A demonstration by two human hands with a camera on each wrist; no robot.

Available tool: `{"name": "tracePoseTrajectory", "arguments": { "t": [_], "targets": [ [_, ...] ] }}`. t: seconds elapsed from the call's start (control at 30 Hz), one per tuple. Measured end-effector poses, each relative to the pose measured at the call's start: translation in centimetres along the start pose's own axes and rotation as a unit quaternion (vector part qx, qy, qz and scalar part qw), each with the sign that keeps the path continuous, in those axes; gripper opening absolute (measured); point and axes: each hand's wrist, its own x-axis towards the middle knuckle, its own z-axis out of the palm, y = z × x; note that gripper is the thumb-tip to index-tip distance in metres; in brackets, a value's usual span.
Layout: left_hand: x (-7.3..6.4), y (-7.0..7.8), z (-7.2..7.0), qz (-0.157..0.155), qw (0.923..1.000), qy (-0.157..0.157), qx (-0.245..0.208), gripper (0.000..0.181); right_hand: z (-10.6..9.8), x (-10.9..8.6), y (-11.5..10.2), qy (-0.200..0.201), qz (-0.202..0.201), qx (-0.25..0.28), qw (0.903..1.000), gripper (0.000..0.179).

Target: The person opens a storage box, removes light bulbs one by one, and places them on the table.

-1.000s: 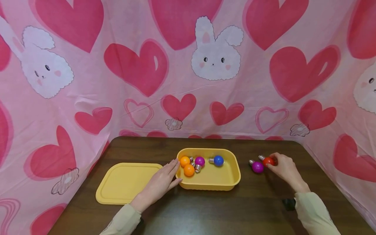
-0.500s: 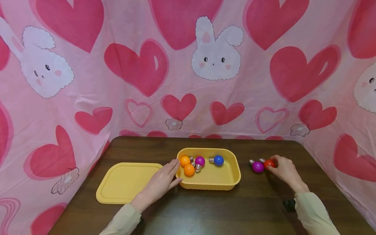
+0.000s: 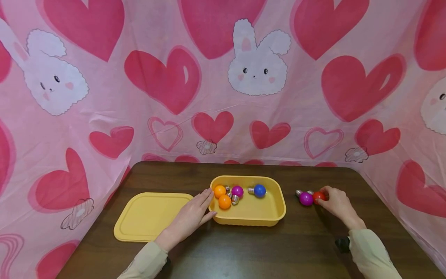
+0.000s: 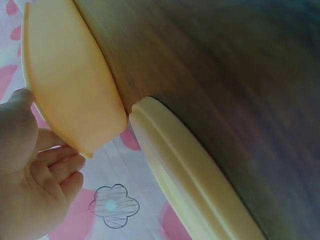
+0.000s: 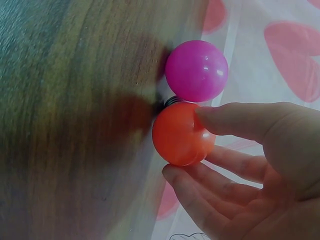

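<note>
My right hand (image 3: 338,204) pinches a red light bulb (image 3: 318,197) between thumb and fingers at the right of the table. Right beside it on the wood lies a purple light bulb (image 3: 306,198); in the right wrist view the red bulb (image 5: 181,134) overlaps this purple bulb (image 5: 196,70). My left hand (image 3: 189,217) rests with extended fingers at the left end of a yellow box (image 3: 256,221). In the left wrist view, thumb and fingertips touch the rim of the box (image 4: 70,75). Inside it lie two orange bulbs (image 3: 224,201), a magenta bulb (image 3: 237,191) and a blue bulb (image 3: 259,190).
A flat yellow lid (image 3: 150,215) lies left of the box, partly behind the left forearm. The dark wooden table (image 3: 244,252) carries everything. Behind it hangs a pink cloth (image 3: 216,97) with hearts and rabbits.
The red bulb has turned and shifted slightly toward me, its metal base now close behind the purple bulb. My right hand moved a little with it. The left hand has stayed at the box.
</note>
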Motion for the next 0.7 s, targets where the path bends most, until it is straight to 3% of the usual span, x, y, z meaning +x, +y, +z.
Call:
{"name": "tracePoseTrajectory", "arguments": {
  "t": [0.7],
  "targets": [
    [-0.01, 0.15, -0.12, -0.005, 1.0000, 0.000, -0.004, 0.069, -0.51, -0.16, -0.17, -0.010, 0.004, -0.001, 0.9999, 0.043]
  ]
}}
